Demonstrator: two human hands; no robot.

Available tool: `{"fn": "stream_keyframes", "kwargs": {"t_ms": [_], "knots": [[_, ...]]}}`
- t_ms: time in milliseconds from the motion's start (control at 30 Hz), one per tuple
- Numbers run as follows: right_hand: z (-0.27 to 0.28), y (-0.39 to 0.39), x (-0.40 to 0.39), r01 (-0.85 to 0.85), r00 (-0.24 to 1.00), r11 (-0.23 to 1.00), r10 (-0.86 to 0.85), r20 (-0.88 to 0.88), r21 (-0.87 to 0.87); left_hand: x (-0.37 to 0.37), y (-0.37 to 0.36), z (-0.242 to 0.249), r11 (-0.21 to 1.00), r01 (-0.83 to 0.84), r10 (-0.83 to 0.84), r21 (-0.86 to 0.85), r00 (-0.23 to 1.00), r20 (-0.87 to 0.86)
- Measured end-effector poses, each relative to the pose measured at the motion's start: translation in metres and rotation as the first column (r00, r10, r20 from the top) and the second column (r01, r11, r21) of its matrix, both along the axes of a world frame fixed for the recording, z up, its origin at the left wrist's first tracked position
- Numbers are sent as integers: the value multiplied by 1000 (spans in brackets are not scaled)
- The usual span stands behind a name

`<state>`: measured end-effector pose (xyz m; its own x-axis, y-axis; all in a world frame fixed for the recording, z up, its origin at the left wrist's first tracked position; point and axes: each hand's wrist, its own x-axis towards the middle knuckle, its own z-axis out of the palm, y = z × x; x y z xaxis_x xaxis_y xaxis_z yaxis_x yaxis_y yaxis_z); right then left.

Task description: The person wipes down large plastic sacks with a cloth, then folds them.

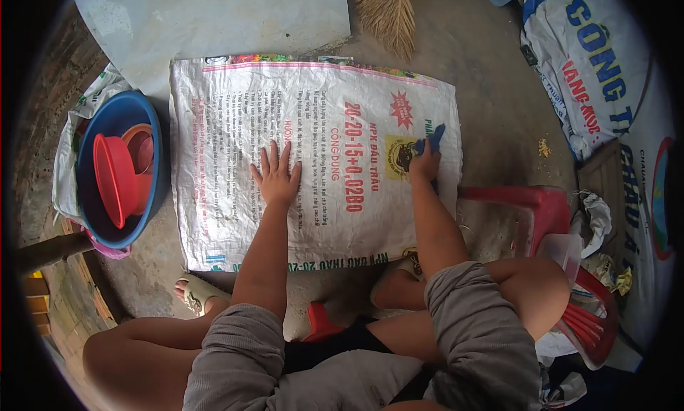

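A white woven fertilizer sack [335,197], printed in red and green, lies flat on the ground in front of my knees. My left hand [276,174] rests palm down on the left-centre of the sack with its fingers spread. Near the sack's right side, my right hand [425,166] is closed on a small blue cloth [430,137] and presses it against the printed surface. Part of the cloth is hidden under the fingers. A strip of colourful material [285,58] shows along the sack's far edge.
To the left, a blue basin [158,176] holds red plastic containers [107,179]. A pale sheet [214,19] and a straw broom [385,16] lie beyond the sack. On the right are a red plastic stool [548,204] and large printed sacks [570,69].
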<state>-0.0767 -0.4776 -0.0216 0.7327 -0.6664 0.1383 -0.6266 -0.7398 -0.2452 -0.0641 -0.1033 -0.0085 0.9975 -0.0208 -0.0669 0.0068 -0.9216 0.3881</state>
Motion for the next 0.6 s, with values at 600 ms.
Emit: {"fn": "stream_keyframes", "kwargs": {"t_ms": [600], "knots": [[150,299,34,-609,791,-147,-50,609,779,20,22,128,0,-273,-85,-962,958,-272]]}}
